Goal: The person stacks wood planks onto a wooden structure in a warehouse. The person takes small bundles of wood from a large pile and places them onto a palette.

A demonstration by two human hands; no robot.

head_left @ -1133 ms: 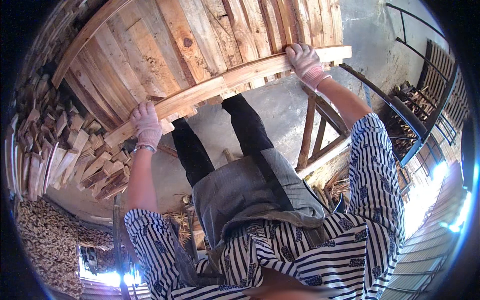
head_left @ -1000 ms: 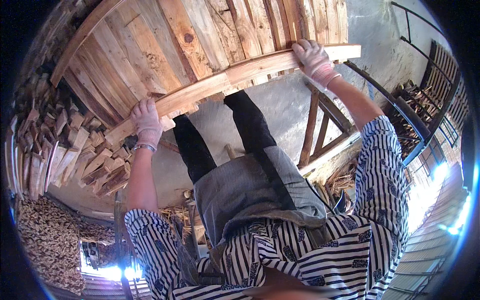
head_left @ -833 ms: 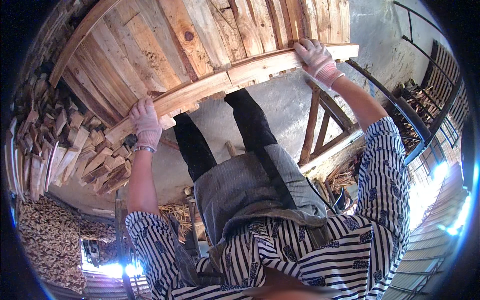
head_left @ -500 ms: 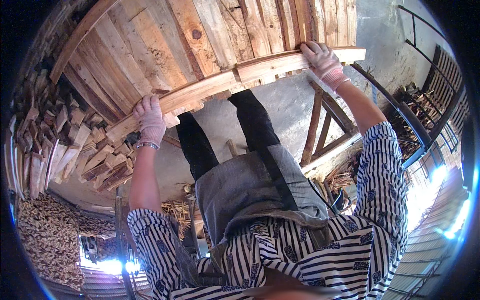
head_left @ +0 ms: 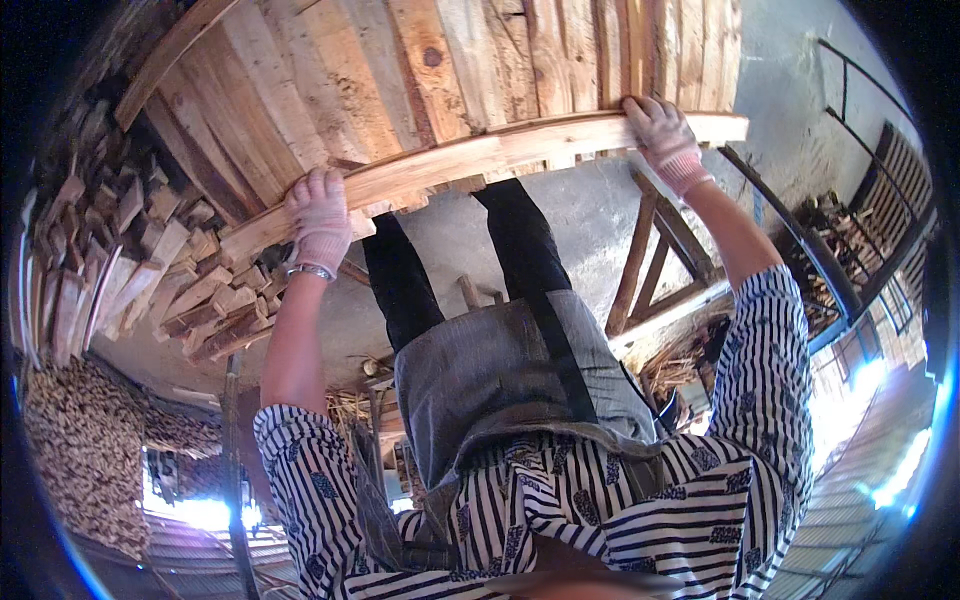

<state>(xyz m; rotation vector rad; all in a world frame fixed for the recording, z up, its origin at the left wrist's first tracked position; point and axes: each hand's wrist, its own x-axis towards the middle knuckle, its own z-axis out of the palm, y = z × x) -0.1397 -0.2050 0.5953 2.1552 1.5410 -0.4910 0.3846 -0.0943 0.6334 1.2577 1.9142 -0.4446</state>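
Both my hands wear pale pinkish knit gloves and grip the near edge of a surface of side-by-side wooden boards (head_left: 350, 85). Along that edge runs a pale wooden strip, its left length (head_left: 410, 177) and right length (head_left: 570, 137) meeting near the middle. My left hand (head_left: 320, 215) closes over the left length near its end, fingers on top. My right hand (head_left: 663, 140) is wrapped over the right length, close to its right end. The undersides of both grips are hidden. Board ends poke out unevenly beneath the strip.
Cut wood pieces (head_left: 215, 305) are heaped at the left, beside the boards. Another wooden strip (head_left: 170, 60) lies along the far left edge. A wooden trestle-like frame (head_left: 655, 250) stands below right, near dark metal bars (head_left: 800, 240). My legs (head_left: 400, 285) stand close to the near edge.
The whole view has shifted, with boards and hands further right. The step where the two strip lengths meet looks smaller. My left hand covers more of the strip's front; both hands keep hold.
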